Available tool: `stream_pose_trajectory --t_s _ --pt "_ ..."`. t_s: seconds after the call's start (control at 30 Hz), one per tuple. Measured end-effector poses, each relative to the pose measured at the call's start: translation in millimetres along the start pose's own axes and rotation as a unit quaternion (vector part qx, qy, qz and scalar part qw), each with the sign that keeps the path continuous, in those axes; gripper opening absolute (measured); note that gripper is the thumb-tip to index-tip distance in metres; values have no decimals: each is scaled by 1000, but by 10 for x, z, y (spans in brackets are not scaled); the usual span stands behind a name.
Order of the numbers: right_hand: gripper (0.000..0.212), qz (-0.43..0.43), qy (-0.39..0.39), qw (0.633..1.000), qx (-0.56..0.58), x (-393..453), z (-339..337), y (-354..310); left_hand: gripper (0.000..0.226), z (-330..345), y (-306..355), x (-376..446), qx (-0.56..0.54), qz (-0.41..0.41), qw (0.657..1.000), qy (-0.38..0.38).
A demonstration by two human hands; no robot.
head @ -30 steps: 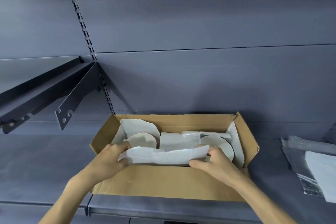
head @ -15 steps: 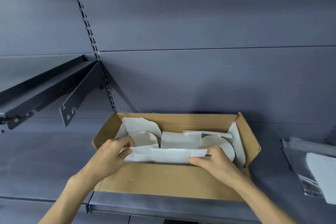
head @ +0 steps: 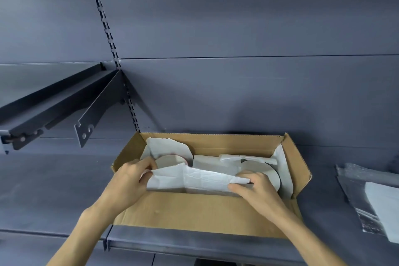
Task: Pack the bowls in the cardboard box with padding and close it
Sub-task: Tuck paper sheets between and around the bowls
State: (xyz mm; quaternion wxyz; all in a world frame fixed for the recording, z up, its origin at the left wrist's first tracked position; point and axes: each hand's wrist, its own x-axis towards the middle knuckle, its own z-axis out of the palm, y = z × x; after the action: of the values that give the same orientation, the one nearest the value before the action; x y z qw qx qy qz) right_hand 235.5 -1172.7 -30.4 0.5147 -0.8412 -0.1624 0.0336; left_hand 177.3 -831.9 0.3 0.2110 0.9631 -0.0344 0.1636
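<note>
cardboard box sits open on the shelf, bowls inside: left bowl at about 10 o'clock in the box, right bowl at 2 o'clock, white foam all round them. left hand and right hand each pinch an end of the padding sheet along the near wall. my worry: tug too hard and that thin foam tears, or it bunches at 6 o'clock and leaves a bowl rim bare against cardboard. spare wrap lies at 3 o'clock.
</note>
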Motion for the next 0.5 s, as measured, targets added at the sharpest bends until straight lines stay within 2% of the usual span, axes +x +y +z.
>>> stream_pose_trajectory --t_s 0.07,0.13,0.27,0.33,0.4,0.5 --pt "38 2 -42 999 -16 14 4 -10 26 23 -26 -8 1 -3 999 -37" --pt "41 -6 -68 998 -2 4 -8 -46 27 50 -35 -23 -5 -8 998 -68" --pt "16 0 -68 997 36 -38 -56 -79 26 90 -8 -51 -15 -5 999 -35" --pt "31 -11 -60 998 -2 -13 -41 -16 25 86 -21 -50 -13 -9 1000 -22" --pt "44 -10 -61 995 -84 16 -1 31 28 82 -38 -58 -8 -10 999 -50" --pt "44 -12 -63 987 -147 28 36 29 31 74 -42 -87 -18 2 996 -89"
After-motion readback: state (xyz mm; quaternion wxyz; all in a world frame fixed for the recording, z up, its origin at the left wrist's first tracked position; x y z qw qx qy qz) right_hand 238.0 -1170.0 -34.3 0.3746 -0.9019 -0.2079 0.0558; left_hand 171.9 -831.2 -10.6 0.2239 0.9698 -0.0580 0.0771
